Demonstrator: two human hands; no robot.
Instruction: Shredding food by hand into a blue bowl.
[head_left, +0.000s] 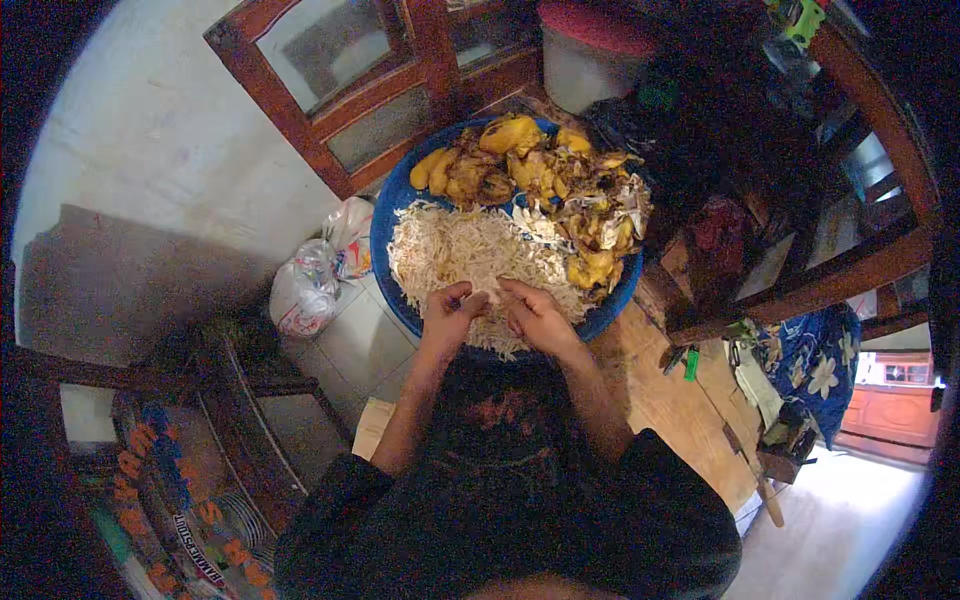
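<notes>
Both my hands are together above the near part of a blue round tray (380, 259). My left hand (450, 315) has its thumb and fingers pinched on pale shredded meat, and my right hand (541, 319) pinches at it from the other side. The small piece between the fingertips is hard to tell from the pile behind it. Below and beyond my hands spreads a heap of shredded meat (469, 236), which looks like chicken. Yellow cooked chicken pieces (514, 135) lie along the tray's far side. Bones and torn skin scraps (619, 217) are heaped at the right.
Tied plastic bags (306, 289) sit on the tiled floor left of the tray. A wooden frame with glass panes (367, 97) and a pale bucket with a red top (589, 60) stand beyond. Right of me are a wooden board (675, 405) and a green lighter-like object (691, 364).
</notes>
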